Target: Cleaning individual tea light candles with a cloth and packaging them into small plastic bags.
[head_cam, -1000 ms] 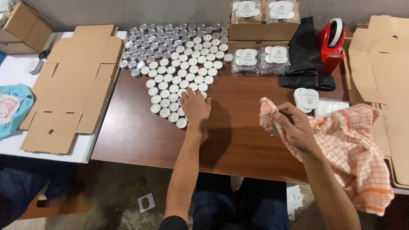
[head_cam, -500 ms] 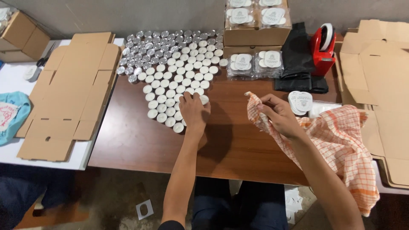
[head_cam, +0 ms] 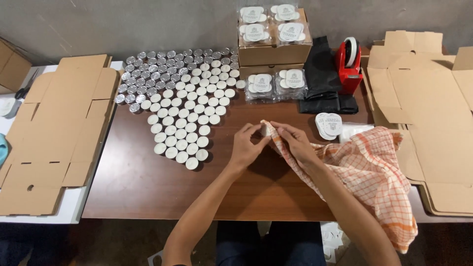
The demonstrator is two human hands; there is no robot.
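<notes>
Both hands meet over the brown table (head_cam: 148,187). The left hand (head_cam: 245,148) pinches something small and pale at the corner of the orange checked cloth (head_cam: 374,172), too hidden to make out, and the right hand (head_cam: 295,143) grips that same corner from the other side. The cloth trails off the table's right edge. Just left of the hands, a big cluster of small round tins (head_cam: 182,103) sits in rows. Beyond, a stack of round labels (head_cam: 328,125), a red tape dispenser (head_cam: 349,66) and flat cardboard blanks (head_cam: 49,133).
</notes>
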